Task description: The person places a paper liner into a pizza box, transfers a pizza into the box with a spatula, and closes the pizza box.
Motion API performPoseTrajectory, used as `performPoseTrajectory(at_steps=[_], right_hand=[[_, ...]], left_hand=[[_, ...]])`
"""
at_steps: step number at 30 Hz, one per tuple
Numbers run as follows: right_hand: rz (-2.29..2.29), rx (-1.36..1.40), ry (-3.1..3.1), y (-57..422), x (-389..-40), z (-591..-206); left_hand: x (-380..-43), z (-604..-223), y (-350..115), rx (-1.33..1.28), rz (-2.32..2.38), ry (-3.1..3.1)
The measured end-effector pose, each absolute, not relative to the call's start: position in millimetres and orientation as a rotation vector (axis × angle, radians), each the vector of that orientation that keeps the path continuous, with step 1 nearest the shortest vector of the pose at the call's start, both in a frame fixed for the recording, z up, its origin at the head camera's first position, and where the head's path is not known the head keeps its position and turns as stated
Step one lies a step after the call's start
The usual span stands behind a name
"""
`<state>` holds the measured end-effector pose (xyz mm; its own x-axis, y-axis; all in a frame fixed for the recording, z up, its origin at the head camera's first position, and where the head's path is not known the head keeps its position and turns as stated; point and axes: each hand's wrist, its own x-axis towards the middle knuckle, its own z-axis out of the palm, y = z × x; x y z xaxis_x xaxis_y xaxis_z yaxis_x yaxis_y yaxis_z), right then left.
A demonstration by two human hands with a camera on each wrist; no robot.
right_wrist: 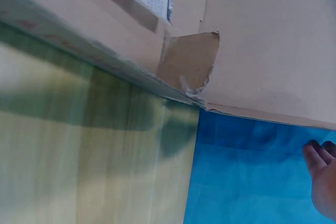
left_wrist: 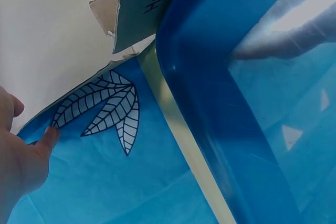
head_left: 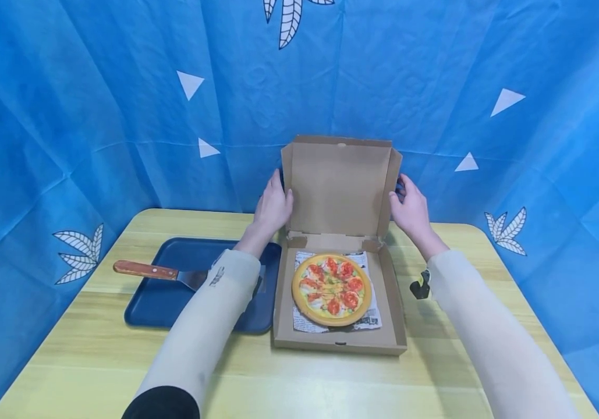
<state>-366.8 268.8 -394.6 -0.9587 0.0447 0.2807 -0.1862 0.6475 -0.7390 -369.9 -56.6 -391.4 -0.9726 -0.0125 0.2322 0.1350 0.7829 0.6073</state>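
An open cardboard pizza box (head_left: 393, 326) stands on the table with its lid (head_left: 338, 186) raised upright. Inside, a round pizza with tomato slices (head_left: 332, 289) lies on a newspaper-print sheet (head_left: 374, 314). My left hand (head_left: 275, 203) holds the lid's left edge, its fingers reaching behind. In the left wrist view that hand (left_wrist: 23, 156) straddles the edge of the lid. At the lid's right edge is my right hand (head_left: 411, 206), thumb in front and fingers bent toward the back. Only part of this hand (right_wrist: 323, 177) shows in the right wrist view.
Left of the box lies a dark blue tray (head_left: 189, 250), its edge close to the box. A spatula with a wooden handle (head_left: 144, 270) rests across the tray, its blade partly hidden by my left sleeve. Blue cloth (head_left: 419, 70) hangs behind the wooden table (head_left: 341, 384).
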Motion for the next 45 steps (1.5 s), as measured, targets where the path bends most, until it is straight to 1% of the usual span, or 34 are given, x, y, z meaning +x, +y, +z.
performPoseTrajectory(at_steps=[6,15,28,45], right_hand=[[1.122,0.142,-2.626,264.6,-369.7,-386.8],[1.023,0.193,-2.615,262.1,-371.3,-387.1],[1.068,0.193,-2.598,260.7,-365.1,-385.9],[1.237,0.142,-2.598,261.2,-346.3,-376.6]], left_hand=[[-372.5,-384.4,-53.1,-0.091,-0.952,-2.761],[-372.5,-378.9,-49.7,-0.134,-0.891,-2.780],[-365.5,-374.2,-48.4,-0.144,-0.936,-2.753],[-346.4,-368.8,-50.9,-0.187,-0.970,-2.733]])
